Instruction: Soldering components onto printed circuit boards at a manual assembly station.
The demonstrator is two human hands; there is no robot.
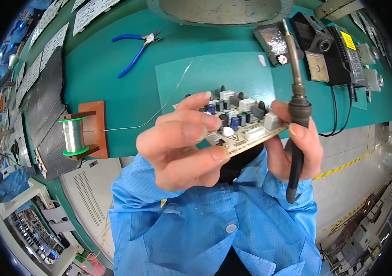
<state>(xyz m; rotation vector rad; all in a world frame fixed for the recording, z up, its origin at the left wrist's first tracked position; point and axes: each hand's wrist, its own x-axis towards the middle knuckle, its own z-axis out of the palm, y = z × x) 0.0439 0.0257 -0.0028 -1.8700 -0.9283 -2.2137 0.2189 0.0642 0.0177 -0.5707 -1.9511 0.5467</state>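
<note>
My left hand (177, 149) grips the left side of a circuit board (238, 138), fingers along its edges. The board is tilted, its component side up, with dark capacitors, white connectors and relay-like blocks. Between the fingers of my right hand (308, 149) is a soldering iron (300, 110), its metal tip pointing away from me and its black handle hanging toward me. The thumb and fingers of that hand also touch the board's right edge. A thin solder wire (163, 109) rises from a spool (72, 136) on the left, its free end standing beyond my left hand.
Blue-handled side cutters (146, 43) lie at the far left of the green bench mat (113, 92). A dark tip-cleaning block (274, 43), an iron stand (315, 41) and a black soldering station (347, 57) stand far right. A rounded metal edge (219, 11) crosses the back.
</note>
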